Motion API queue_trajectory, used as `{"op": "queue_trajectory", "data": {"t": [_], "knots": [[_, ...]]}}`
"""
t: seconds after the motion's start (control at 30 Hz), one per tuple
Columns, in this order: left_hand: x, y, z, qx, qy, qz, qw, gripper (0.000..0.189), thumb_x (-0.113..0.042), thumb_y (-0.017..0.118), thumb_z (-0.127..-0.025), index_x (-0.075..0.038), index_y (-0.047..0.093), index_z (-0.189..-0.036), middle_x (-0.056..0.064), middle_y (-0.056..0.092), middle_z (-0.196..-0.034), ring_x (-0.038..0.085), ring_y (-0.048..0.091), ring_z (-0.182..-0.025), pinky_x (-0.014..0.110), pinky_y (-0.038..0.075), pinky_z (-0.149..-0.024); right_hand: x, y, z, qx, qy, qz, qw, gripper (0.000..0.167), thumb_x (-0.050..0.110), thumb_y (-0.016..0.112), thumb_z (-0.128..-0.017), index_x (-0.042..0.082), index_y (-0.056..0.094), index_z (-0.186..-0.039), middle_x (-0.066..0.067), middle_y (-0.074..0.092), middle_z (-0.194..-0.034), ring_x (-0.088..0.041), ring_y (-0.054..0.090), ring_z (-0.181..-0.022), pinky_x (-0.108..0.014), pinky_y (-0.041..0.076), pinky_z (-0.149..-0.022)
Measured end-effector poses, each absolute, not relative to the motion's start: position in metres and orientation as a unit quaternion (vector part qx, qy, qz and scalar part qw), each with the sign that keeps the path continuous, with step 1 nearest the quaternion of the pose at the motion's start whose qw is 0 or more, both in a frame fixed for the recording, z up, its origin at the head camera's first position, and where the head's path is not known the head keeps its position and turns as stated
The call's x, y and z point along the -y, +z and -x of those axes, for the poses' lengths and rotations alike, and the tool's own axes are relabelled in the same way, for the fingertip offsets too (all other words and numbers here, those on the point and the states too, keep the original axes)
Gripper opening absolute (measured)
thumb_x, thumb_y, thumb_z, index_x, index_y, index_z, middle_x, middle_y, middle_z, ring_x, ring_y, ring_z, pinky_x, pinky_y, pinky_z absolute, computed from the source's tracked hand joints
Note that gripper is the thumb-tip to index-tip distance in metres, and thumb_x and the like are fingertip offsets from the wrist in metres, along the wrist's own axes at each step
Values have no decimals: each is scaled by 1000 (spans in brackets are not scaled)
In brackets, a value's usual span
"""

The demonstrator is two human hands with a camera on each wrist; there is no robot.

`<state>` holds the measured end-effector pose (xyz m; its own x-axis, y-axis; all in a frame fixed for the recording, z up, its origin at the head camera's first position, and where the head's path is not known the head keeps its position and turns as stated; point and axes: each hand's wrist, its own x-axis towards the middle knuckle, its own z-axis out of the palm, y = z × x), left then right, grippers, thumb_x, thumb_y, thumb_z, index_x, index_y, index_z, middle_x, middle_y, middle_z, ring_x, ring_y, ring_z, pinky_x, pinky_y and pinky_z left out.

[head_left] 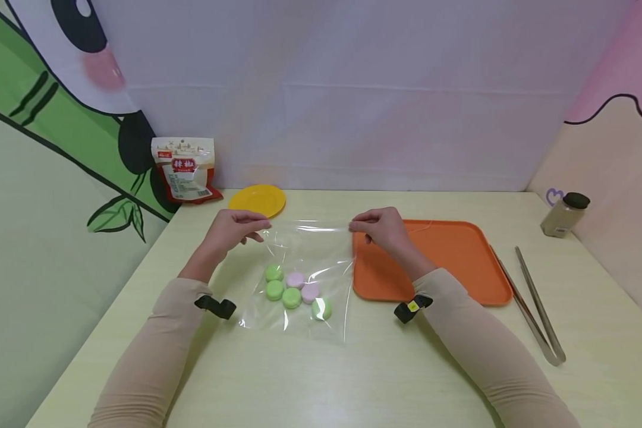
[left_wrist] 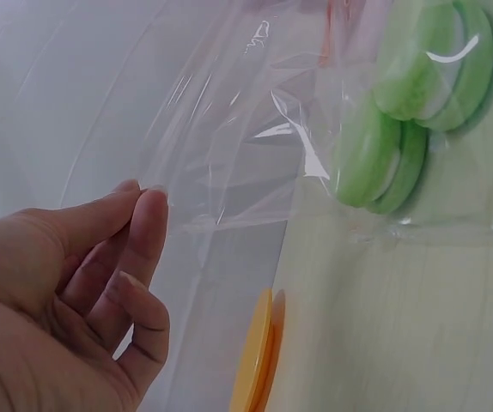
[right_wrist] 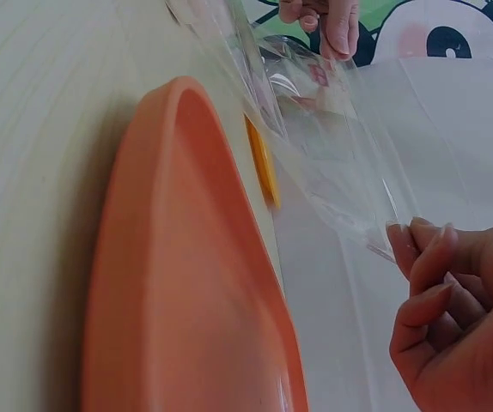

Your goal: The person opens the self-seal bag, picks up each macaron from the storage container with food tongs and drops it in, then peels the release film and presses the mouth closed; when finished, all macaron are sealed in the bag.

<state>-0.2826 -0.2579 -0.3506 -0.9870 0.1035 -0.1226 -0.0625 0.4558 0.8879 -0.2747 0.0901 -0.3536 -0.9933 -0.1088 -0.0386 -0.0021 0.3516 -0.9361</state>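
A clear plastic bag (head_left: 312, 249) hangs between my two hands, its top edge pulled fairly straight. Inside, toward the bottom, lie several green macarons (head_left: 291, 298) and two pink-lilac macarons (head_left: 310, 292). My left hand (head_left: 234, 230) pinches the bag's upper left corner between thumb and index finger. At the upper right corner my right hand (head_left: 384, 229) pinches the film the same way, over the left part of the orange tray (head_left: 460, 261). In the left wrist view two green macarons (left_wrist: 380, 159) show through the film, to the right of the fingertips.
A yellow plate (head_left: 258, 201) lies at the back left, beside an upright red and white food pouch (head_left: 184, 169). Metal tongs (head_left: 543, 315) lie right of the tray. A jar with a black lid (head_left: 565, 215) stands near the right edge. A printed cloth (head_left: 353, 131) backs the table.
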Motion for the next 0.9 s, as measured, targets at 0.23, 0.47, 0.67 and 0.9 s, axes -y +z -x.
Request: {"op": "queue_trajectory", "data": {"t": [0.23, 0.47, 0.67, 0.9], "knots": [[257, -352, 283, -849, 525, -11, 63, 43, -38, 74, -91, -8, 72, -121, 4, 75, -105, 19, 72, -85, 33, 51, -74, -91, -355, 275, -827, -559, 40, 41, 20, 24, 77, -90, 9, 77, -104, -19, 74, -103, -17, 56, -59, -52, 51, -75], [258, -353, 282, -849, 527, -6, 50, 41, -38, 76, -90, -8, 75, -117, 3, 76, -101, 20, 72, -86, 39, 53, -78, -90, -353, 273, -825, -561, 49, 41, 19, 24, 75, -92, 8, 77, -103, -17, 74, -102, -18, 56, -59, -53, 51, -75], [257, -353, 283, -854, 519, 0, 45, 41, -40, 75, -90, -9, 75, -117, 6, 75, -103, 30, 69, -98, 37, 53, -79, -91, -354, 273, -830, -554, 58, 29, 17, 24, 74, -93, 9, 79, -101, -19, 74, -100, -22, 57, -61, -49, 50, -69], [252, -354, 282, -851, 525, -10, 18, 35, -32, 72, -94, -4, 72, -115, 11, 71, -111, 39, 59, -108, 39, 53, -92, -90, -353, 272, -865, -495, 78, -25, 17, 26, 73, -93, 12, 79, -99, -5, 73, -92, -27, 62, -83, -34, 50, -64]]}}
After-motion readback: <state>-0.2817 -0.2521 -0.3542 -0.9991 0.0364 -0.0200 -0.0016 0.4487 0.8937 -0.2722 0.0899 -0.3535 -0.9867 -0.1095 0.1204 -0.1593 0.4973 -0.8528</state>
